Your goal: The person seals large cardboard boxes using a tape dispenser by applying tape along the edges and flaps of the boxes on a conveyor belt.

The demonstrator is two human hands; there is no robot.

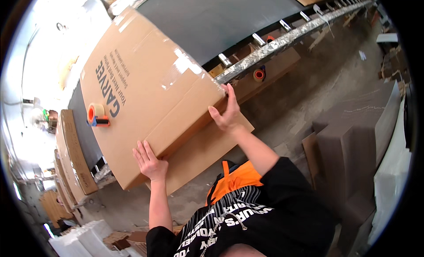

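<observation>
Hands (153, 167) at near edge of carton (148, 87)

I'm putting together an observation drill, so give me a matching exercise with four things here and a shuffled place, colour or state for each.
1. Left hand
2. Right hand
3. Orange tape dispenser
4. Conveyor belt

A. Dark grey
B. At the right corner of the big carton
C. Fingers on the carton's top, at its near edge
D. Lying on the carton's top, beside the printing

Pairs: 1-C, 2-B, 3-D, 4-A

Matt cardboard box (150, 89), glossy tape (183, 64)
</observation>
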